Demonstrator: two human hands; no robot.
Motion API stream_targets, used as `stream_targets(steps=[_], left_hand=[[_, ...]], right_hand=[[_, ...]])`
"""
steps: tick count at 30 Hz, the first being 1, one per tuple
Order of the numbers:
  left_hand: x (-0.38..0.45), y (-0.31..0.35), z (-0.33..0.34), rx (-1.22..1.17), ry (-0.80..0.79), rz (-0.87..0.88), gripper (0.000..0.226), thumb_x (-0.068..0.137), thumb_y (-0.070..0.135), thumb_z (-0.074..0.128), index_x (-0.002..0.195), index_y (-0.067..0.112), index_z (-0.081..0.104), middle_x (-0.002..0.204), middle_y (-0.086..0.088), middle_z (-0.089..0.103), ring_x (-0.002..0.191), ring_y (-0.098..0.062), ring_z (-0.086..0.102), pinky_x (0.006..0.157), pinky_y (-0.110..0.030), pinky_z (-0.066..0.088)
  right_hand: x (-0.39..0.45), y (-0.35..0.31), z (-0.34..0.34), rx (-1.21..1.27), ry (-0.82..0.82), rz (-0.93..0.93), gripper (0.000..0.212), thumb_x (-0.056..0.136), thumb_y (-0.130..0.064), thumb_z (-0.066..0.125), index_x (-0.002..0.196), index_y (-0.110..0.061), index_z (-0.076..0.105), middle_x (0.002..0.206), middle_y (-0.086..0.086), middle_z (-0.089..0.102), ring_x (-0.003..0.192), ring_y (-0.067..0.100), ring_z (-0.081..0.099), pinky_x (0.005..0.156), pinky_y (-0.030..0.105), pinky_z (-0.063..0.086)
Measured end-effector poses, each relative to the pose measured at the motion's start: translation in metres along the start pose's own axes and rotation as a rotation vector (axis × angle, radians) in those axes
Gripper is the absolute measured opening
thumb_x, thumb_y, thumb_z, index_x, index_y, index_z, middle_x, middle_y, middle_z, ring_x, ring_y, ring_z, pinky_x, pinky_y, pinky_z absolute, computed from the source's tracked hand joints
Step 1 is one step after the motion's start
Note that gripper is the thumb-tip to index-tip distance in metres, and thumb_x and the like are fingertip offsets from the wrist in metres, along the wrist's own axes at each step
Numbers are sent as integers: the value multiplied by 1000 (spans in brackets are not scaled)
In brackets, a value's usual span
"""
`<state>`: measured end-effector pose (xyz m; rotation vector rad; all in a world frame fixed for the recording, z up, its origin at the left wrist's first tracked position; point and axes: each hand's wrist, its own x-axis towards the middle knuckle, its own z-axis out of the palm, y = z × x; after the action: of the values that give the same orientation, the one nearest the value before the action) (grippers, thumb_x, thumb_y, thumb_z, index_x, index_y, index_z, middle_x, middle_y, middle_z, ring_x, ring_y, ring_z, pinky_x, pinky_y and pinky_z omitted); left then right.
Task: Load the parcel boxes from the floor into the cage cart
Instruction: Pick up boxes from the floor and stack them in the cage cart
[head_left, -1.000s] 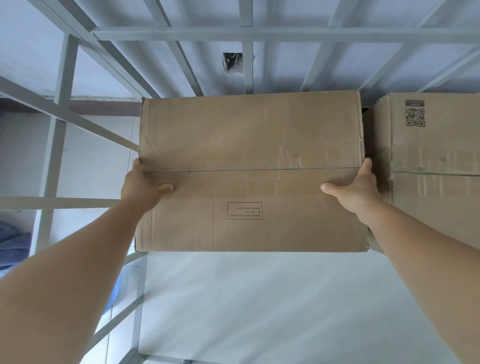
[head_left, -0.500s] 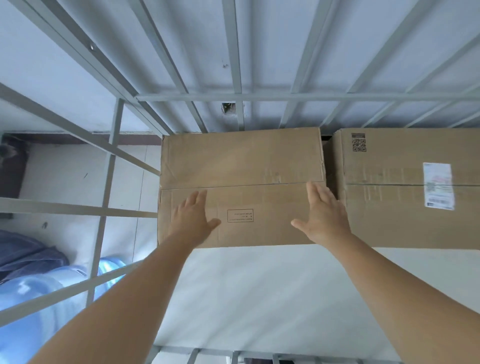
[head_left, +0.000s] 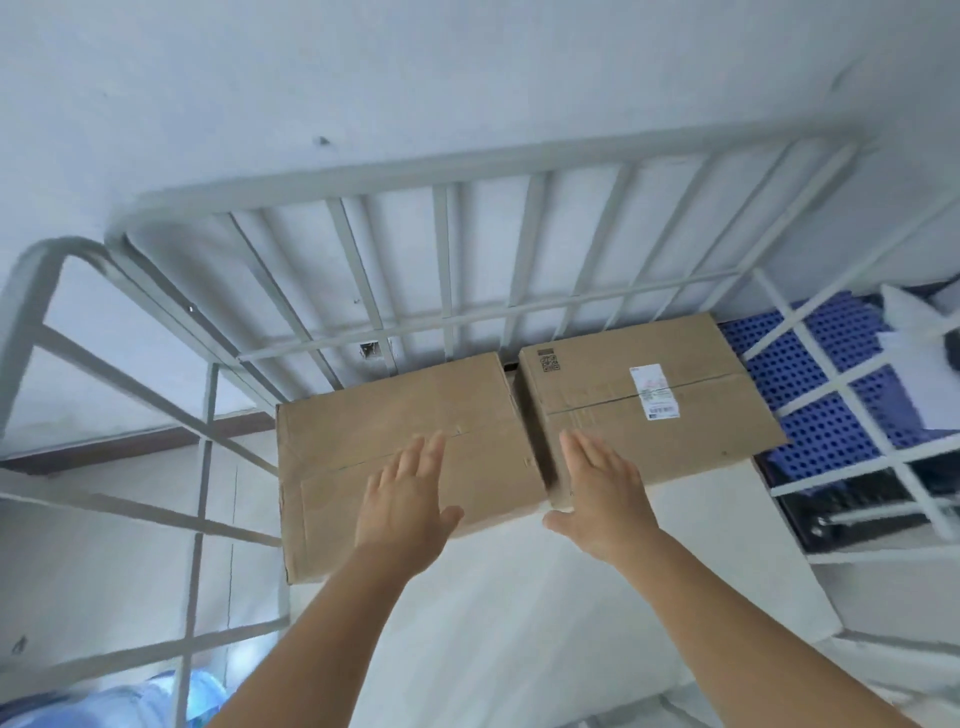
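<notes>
Two boxes in the cart (head_left: 332, 244), both on its white floor, side by side against the back bars. None other in sight.

Left box (head_left: 400, 441): plain brown cardboard, top seam running left to right, long axis along the back bars. Back edge against the bars, left end near the cart's back-left corner, by the left side bars. Front edge faces the open white floor.

Right box (head_left: 649, 410): same brown card, same lie, long axis along the back bars, seam left to right. One white label (head_left: 653, 391) across the seam toward its right end; one small dark printed code near its back-left corner. Right end near the right side bars. The two boxes are just beside each other, a narrow dark gap between them; whether the sides touch lower down, cannot tell.

Two hands, both reaching forward, palms down, fingers straight and together, thumbs out. Neither has hold of anything.

Left hand (head_left: 402, 504): spread flat over the front half of the left box's top, fingertips near the seam. Touching or just above, cannot tell; some blur.

Right hand (head_left: 602, 493): over the front-left corner of the right box, beside the gap, thumb past the front edge over the cart floor.

Outside the right bars: a blue perforated pallet (head_left: 810, 395) with something white on it. Outside the left bars, low: a blue blurred object (head_left: 156, 696).
</notes>
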<state>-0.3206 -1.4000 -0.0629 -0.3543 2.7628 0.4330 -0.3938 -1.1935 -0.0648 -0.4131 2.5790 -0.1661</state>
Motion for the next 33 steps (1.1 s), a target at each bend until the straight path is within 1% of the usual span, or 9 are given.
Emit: stream_targets(steps=[7,11,13,16,19,22,26,29,33], left_hand=[[-62,64,-31,41,32,217,85,92,45,54,155,27,-1,162,1,8,148,-21,13,118,-36,15],[-95,109,-40,41,46,370,82,94,41,52,155,26,0,162,3,8,148,-20,13,117,-34,14],[-110,133,-42,37,56,453,78,95,38,50,154,26,2,161,4,10,147,-20,15,116,-33,15],[-129,171,-41,60,46,556,81,93,42,52,154,27,1,161,3,8,147,-21,15,117,-35,14],[-149,212,-37,108,12,655,81,95,45,50,155,26,-2,162,2,4,148,-22,12,119,-38,12],[-173,252,-31,138,-4,774,80,96,45,48,155,26,-1,163,1,3,149,-20,8,119,-39,9],[-206,306,-16,157,-15,916,78,95,44,50,155,24,4,162,1,8,148,-21,10,118,-36,10],[-235,350,1,196,-31,1011,78,95,45,48,155,26,1,162,1,7,148,-20,11,118,-37,13],[-282,410,30,222,-39,1128,79,95,46,49,155,27,1,162,4,8,148,-18,12,119,-36,12]], right_hand=[[-116,33,-38,62,152,132,94,89,-46,60,156,-20,-1,164,-4,1,151,22,-1,118,38,11],[-177,59,-40,100,225,243,98,89,-49,61,156,-22,-6,165,-4,-6,151,22,-9,120,41,5],[-205,72,-41,111,261,296,98,89,-50,59,156,-22,-6,165,-4,-7,151,21,-9,120,42,5],[-247,94,-40,135,306,385,98,89,-51,59,156,-21,-5,165,-3,-7,151,22,-8,120,43,6],[-288,118,-35,182,348,483,97,90,-51,59,157,-20,-4,165,-2,-6,151,22,-8,120,43,6],[-327,143,-31,224,401,572,97,90,-51,59,157,-20,-3,165,-1,-5,151,22,-6,120,44,8],[-381,177,-20,299,474,670,95,90,-46,60,157,-20,-3,165,-1,-5,151,22,-5,121,44,6],[-427,206,-5,330,507,746,95,91,-45,59,156,-19,-5,165,-1,-6,151,22,-7,121,44,5],[-488,250,21,377,521,845,95,92,-46,58,157,-19,-6,164,-2,-8,151,22,-9,122,43,4]])
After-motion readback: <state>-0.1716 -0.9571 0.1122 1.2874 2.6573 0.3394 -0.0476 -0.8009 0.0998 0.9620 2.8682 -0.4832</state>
